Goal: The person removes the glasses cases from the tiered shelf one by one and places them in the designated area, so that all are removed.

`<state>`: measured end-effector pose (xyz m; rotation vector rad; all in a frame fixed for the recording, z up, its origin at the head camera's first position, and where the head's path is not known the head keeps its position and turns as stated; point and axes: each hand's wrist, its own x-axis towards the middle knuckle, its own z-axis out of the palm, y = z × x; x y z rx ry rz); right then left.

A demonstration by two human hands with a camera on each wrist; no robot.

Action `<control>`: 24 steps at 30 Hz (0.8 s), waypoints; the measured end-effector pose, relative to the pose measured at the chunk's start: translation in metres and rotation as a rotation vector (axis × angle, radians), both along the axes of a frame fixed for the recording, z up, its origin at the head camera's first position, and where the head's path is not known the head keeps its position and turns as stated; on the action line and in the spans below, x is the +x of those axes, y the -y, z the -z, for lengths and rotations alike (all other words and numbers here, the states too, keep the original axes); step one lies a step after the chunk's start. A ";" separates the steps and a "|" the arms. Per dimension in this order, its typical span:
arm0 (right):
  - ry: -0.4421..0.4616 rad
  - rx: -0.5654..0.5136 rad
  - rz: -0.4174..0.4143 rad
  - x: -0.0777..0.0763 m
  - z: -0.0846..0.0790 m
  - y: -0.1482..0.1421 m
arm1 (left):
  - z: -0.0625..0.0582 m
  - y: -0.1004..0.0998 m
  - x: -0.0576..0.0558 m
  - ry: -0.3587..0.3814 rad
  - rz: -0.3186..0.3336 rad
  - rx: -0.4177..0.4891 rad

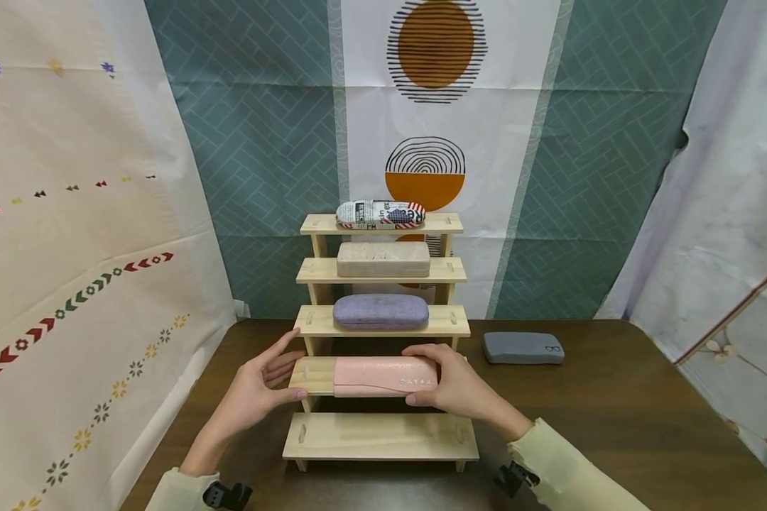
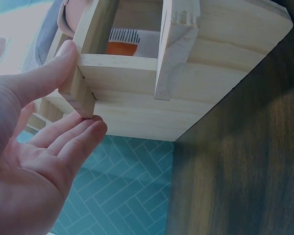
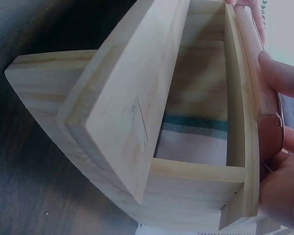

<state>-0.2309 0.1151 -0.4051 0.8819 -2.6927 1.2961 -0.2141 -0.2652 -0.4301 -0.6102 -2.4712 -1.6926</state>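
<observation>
A pink glasses case lies on the second step from the bottom of a pale wooden stepped rack. My right hand grips the case's right end, thumb in front and fingers behind. In the right wrist view, the thumb presses on the case. My left hand is at the left end of the same step. The left wrist view has its thumb on one edge of the step board and its fingertips at the opposite corner.
Higher steps bear a purple glasses case, a beige case and a newspaper-print case. A grey-blue case lies on the dark wooden table to the right. Patterned cloths hang behind and at both sides.
</observation>
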 end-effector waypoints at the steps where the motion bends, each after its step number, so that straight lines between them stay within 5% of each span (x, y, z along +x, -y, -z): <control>1: 0.002 0.001 0.003 0.000 0.000 0.000 | 0.000 0.000 0.000 0.003 -0.001 0.002; 24: 0.013 -0.102 0.046 0.003 0.003 -0.001 | -0.001 -0.001 0.001 -0.012 -0.016 -0.025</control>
